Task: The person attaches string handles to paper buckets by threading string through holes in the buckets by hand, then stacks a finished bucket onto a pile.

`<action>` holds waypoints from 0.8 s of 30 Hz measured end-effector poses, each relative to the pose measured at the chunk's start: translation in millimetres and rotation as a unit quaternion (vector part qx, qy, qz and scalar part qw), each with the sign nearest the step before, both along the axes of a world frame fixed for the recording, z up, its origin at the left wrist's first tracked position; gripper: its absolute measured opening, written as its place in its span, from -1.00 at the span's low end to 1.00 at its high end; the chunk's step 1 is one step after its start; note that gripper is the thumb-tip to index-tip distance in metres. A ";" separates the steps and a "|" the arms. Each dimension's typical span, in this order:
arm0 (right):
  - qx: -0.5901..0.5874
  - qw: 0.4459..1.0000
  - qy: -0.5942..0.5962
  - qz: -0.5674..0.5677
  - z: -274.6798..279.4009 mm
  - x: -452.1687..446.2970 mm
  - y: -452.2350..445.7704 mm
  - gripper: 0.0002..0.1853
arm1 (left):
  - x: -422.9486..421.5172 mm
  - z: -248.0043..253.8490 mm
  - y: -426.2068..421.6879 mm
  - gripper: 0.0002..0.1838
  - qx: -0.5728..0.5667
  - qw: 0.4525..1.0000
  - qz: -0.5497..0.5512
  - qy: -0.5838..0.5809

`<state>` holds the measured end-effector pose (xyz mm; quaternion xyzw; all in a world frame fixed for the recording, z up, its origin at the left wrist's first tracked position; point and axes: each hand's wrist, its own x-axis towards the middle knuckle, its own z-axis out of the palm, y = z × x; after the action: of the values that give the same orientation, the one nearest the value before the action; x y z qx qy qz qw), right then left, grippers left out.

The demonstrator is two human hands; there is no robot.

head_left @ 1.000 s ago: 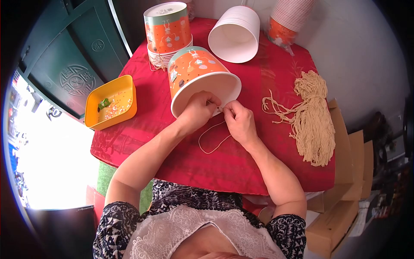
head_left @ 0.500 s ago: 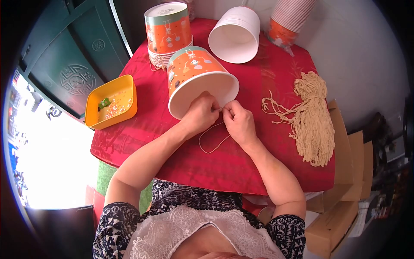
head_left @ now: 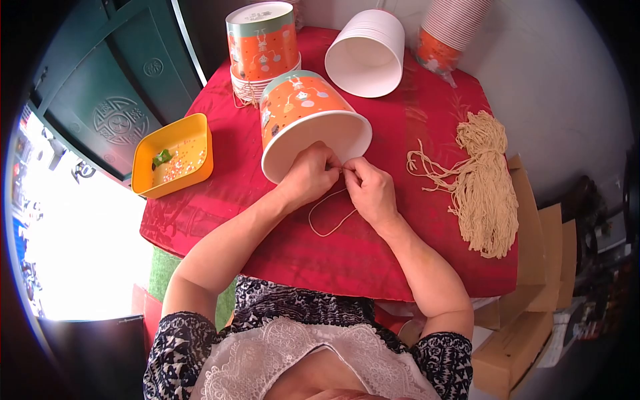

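Observation:
An orange printed paper bucket lies tilted on the red cloth, its white mouth facing me. My left hand is at the lower rim, fingers pinched on a thin beige string. Close beside it, my right hand pinches the same string, fingertips almost touching those of the left. A loop of the string hangs below, between the hands. Whether the string passes through the bucket's rim is hidden by the fingers.
A yellow tray with small beads and a green piece stands left. A beige string bundle lies right. Behind are stacked orange buckets, white buckets on their side and a tall bucket stack. Cardboard boxes stand right of the table.
Both hands stay at the rim, pinching the string, with only tiny finger movement. The whole view has shifted very slightly; nothing else differs visibly.

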<state>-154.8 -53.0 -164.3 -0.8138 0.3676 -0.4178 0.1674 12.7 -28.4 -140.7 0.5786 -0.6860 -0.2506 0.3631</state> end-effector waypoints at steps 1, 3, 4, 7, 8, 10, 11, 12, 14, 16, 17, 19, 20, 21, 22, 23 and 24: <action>-0.001 1.000 0.001 0.001 -0.3 -0.2 -0.1 -0.93 | 0.2 0.8 0.1 -0.93 0.002 1.000 0.001 -0.005; 0.007 1.000 0.002 0.008 1.6 -1.0 1.0 -0.93 | 0.7 2.3 -0.1 -0.93 0.008 1.000 -0.004 0.001; 0.011 1.000 0.002 0.011 3.0 -1.3 2.0 -0.92 | 0.9 2.8 -0.2 -0.93 0.012 1.000 -0.007 0.004; 0.036 0.999 0.020 0.012 8.3 -1.6 5.7 -0.91 | 0.7 1.4 -0.5 -0.93 0.010 1.000 0.001 0.014; 0.029 0.999 0.024 0.010 8.1 -1.4 5.4 -0.91 | 0.9 1.7 -0.7 -0.93 0.020 1.000 0.002 0.016; 0.015 0.999 0.031 0.007 6.0 -0.5 4.6 -0.90 | 1.2 2.2 -1.4 -0.92 0.040 0.999 0.003 0.021; 0.006 1.000 0.028 0.007 3.9 0.1 3.5 -0.90 | 1.4 1.3 -1.7 -0.92 0.038 0.999 0.002 0.022; -0.003 1.000 0.026 0.007 1.1 0.8 2.1 -0.90 | 1.6 -0.5 -2.2 -0.92 0.036 0.999 0.001 0.024; -0.015 1.000 0.026 0.004 -1.0 1.3 0.2 -0.90 | 1.6 -1.7 -2.5 -0.92 0.035 0.999 0.000 0.024; -0.021 0.999 0.032 0.000 -1.1 1.5 -0.9 -0.90 | 1.5 -1.6 -2.6 -0.92 0.037 0.999 0.000 0.020; -0.024 0.999 0.031 0.001 -0.9 1.5 -0.9 -0.91 | 1.5 -1.4 -2.5 -0.92 0.037 0.999 -0.001 0.024; -0.030 0.999 0.030 0.002 -0.8 1.3 -1.1 -0.91 | 1.3 -0.6 -1.9 -0.93 0.036 0.999 -0.002 0.031; -0.024 0.999 0.031 0.007 -0.7 1.1 -1.3 -0.92 | 1.1 0.3 -1.4 -0.93 0.029 0.999 -0.002 0.028; -0.018 0.999 0.032 0.013 -0.6 0.5 -1.7 -0.92 | 0.6 1.4 -0.7 -0.93 0.023 0.999 -0.002 0.026; -0.013 0.999 0.032 0.018 -0.7 -0.2 -2.2 -0.92 | 0.3 1.8 -0.2 -0.94 0.017 1.000 -0.002 0.023; -0.005 0.999 0.034 0.021 -0.4 -0.8 -2.7 -0.93 | 0.4 0.9 -0.1 -0.94 0.004 1.000 -0.001 0.018; 0.003 0.999 0.036 0.024 0.0 -1.4 -3.1 -0.93 | 0.5 -1.2 -0.3 -0.94 -0.008 1.000 0.000 0.014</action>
<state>-156.3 -56.2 -164.3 -0.8360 0.3555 -0.3832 0.1668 13.2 -28.7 -141.8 0.5722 -0.6830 -0.2528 0.3771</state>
